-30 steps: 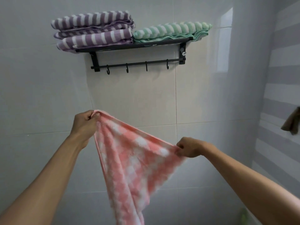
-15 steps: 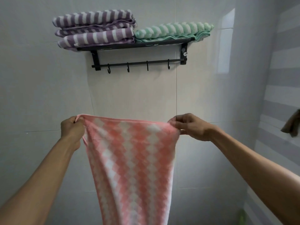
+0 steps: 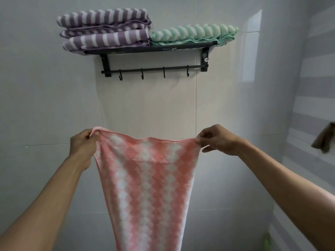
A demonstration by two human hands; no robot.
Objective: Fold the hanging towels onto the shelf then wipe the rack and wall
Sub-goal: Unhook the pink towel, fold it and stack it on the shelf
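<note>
A pink and white patterned towel [image 3: 146, 187] hangs spread between both hands in front of the tiled wall. My left hand [image 3: 82, 145] pinches its upper left corner and my right hand [image 3: 217, 140] pinches its upper right corner, the top edge nearly level. Above, a black wall rack [image 3: 150, 48] carries folded purple striped towels [image 3: 105, 29] on the left and a folded green striped towel [image 3: 194, 32] on the right. The rack's lower bar [image 3: 154, 69] with several hooks is bare.
The white tiled wall [image 3: 45, 105] fills the back. At the right, a side wall with grey stripes holds a brown cloth [image 3: 324, 140]. Something small and green [image 3: 266, 243] shows near the bottom right.
My right hand rose and moved right, and my left hand moved left, so the bunched slanted towel now hangs spread wide with a level top edge.
</note>
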